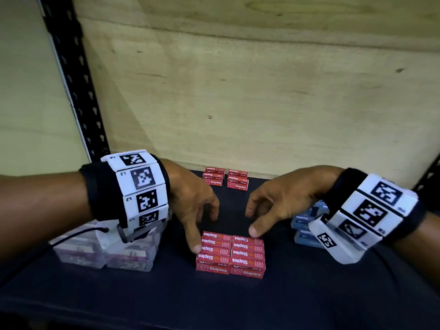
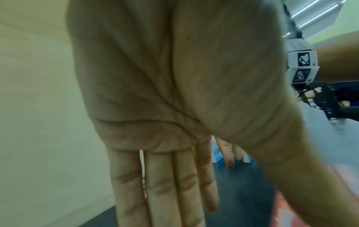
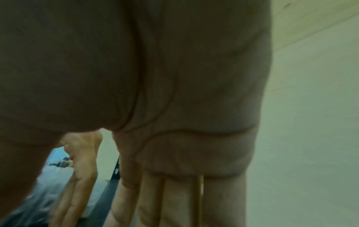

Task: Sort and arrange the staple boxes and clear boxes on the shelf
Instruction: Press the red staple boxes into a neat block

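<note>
A block of red staple boxes (image 1: 229,254), two columns wide, lies mid-shelf. My left hand (image 1: 204,232) hangs over its left side, thumb tip touching the left edge; the left wrist view shows the fingers (image 2: 165,192) straight and holding nothing. My right hand (image 1: 252,222) hovers over the block's back right corner, thumb resting on the top box; the right wrist view shows straight fingers (image 3: 174,199). A smaller group of red staple boxes (image 1: 226,178) stands at the back. Clear boxes (image 1: 104,251) sit at the left under my left wrist.
Blue boxes (image 1: 307,225) are stacked at the right, partly hidden by my right wrist. The dark shelf surface (image 1: 309,294) runs to a plywood back wall (image 1: 262,103). A black slotted upright (image 1: 78,91) stands at the left.
</note>
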The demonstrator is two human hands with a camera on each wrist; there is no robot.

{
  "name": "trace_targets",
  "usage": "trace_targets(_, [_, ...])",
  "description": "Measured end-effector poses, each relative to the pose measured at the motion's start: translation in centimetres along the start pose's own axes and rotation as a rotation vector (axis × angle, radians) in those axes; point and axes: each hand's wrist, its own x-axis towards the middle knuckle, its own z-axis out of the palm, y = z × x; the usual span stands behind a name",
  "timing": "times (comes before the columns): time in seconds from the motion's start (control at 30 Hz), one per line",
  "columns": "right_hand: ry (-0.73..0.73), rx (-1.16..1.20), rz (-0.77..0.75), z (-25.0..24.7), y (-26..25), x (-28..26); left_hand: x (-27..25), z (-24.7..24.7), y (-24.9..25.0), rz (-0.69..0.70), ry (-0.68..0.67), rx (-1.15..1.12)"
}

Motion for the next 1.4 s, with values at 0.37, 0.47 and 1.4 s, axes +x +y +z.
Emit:
trace_targets(0.37, [0.232,-0.161,0.038,-6.8,3.0,7.4,6.5,-7.0,-6.1,-0.13,0.342,0.086])
trace_targets(0.47, [0.224,-0.218,0.056,-6.8,3.4,9.6,8.5,-7.5,-6.9,-0.165,0.312,0.139])
trace_targets(1.4, [0.101,-0.178,-0.021,-1.7,2.1,4.8,5.1,-3.1,-1.6,0.015,0.139,0.191])
